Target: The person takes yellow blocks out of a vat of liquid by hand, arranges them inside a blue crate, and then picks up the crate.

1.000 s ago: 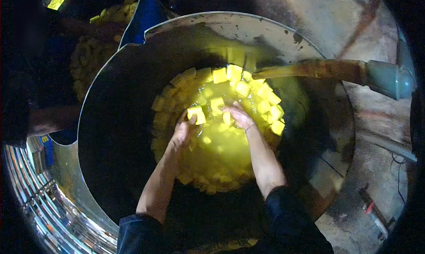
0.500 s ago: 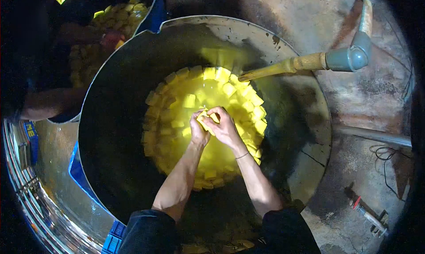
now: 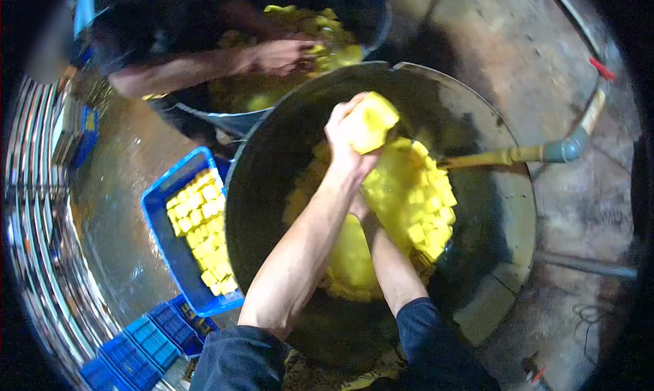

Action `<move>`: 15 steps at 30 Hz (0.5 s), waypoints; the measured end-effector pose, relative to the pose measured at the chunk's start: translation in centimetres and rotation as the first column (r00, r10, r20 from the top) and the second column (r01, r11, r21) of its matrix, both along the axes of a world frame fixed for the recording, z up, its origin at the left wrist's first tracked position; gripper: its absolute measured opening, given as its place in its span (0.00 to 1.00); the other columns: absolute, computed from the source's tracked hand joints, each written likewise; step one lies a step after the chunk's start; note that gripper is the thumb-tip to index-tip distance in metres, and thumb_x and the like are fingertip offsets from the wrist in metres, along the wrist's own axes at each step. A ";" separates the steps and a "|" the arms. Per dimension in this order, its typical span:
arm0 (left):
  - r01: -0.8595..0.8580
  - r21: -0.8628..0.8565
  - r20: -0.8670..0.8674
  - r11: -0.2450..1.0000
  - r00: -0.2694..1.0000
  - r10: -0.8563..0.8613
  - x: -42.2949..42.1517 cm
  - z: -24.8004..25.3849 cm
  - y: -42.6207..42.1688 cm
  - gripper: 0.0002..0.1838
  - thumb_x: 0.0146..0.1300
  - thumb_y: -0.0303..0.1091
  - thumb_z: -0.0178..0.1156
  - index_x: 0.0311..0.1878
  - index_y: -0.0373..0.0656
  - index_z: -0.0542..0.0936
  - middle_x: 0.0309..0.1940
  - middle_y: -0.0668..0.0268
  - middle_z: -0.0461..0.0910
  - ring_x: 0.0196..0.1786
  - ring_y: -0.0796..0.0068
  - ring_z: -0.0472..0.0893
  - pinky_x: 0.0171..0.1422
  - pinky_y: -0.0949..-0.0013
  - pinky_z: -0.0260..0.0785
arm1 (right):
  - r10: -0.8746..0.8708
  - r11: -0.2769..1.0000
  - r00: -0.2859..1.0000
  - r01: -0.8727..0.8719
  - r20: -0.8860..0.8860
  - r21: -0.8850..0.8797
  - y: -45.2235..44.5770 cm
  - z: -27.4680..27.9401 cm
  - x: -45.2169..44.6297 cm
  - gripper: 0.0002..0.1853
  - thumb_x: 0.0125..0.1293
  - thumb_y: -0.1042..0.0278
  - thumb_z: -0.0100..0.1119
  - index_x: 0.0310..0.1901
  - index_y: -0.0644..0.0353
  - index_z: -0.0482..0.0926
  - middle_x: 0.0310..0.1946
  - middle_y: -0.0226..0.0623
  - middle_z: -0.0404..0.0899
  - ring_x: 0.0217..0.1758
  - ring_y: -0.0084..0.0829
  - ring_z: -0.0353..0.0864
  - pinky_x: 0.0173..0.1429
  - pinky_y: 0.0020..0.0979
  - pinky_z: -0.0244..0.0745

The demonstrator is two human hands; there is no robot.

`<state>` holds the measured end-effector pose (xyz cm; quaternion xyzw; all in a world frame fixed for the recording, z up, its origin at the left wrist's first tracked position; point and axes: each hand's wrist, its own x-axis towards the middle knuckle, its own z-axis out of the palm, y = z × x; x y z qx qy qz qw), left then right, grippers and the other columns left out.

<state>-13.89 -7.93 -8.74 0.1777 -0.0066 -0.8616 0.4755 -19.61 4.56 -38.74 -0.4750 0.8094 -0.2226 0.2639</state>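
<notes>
The 2 hands have parted: left hand (image 3: 345, 135) raised, gripping at least 1 yellow block (image 3: 373, 122) over the tub (image 3: 259, 221); right hand (image 3: 358, 206) lower, partly hidden, grip impossible to tell.

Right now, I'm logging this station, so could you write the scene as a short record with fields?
Left hand: holding a bright yellow, squarish block above the large, round, dark-walled vat
Right hand: lower, partly hidden by the left forearm; grip unclear
Vat contents: yellowish liquid and yellow blocks
Spout: tan pipe with blue-grey elbow, reaching over the vat's rim
Beside vat: blue plastic crate of yellow blocks
Co-worker: hand at a neighbouring tub
</notes>
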 end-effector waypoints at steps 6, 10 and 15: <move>-0.132 -0.069 -0.279 0.989 0.954 0.108 7.9 11.9 -0.3 0.12 0.56 0.45 0.56 0.37 0.48 0.79 0.33 0.69 0.81 0.37 0.70 0.81 0.44 0.64 0.75 | 0.023 0.995 0.725 -0.082 0.688 0.053 1.3 0.1 -0.4 0.11 0.60 0.67 0.61 0.43 0.61 0.77 0.31 0.36 0.80 0.34 0.30 0.82 0.36 0.33 0.77; -0.240 -0.043 -0.160 0.970 0.960 0.231 16.9 13.0 1.1 0.15 0.55 0.49 0.55 0.38 0.48 0.79 0.36 0.66 0.81 0.43 0.67 0.80 0.55 0.54 0.72 | 0.041 0.967 0.520 -0.236 0.853 0.097 0.4 17.0 2.8 0.17 0.62 0.79 0.55 0.53 0.63 0.70 0.37 0.36 0.78 0.36 0.26 0.79 0.36 0.26 0.75; -0.321 -0.117 -0.199 0.940 0.935 0.294 26.7 8.1 3.4 0.24 0.56 0.49 0.52 0.52 0.43 0.74 0.49 0.58 0.77 0.51 0.57 0.77 0.62 0.50 0.65 | 0.250 0.950 0.379 -0.272 0.891 -0.151 0.6 34.8 11.3 0.20 0.58 0.79 0.62 0.52 0.65 0.70 0.40 0.41 0.77 0.36 0.25 0.80 0.31 0.23 0.73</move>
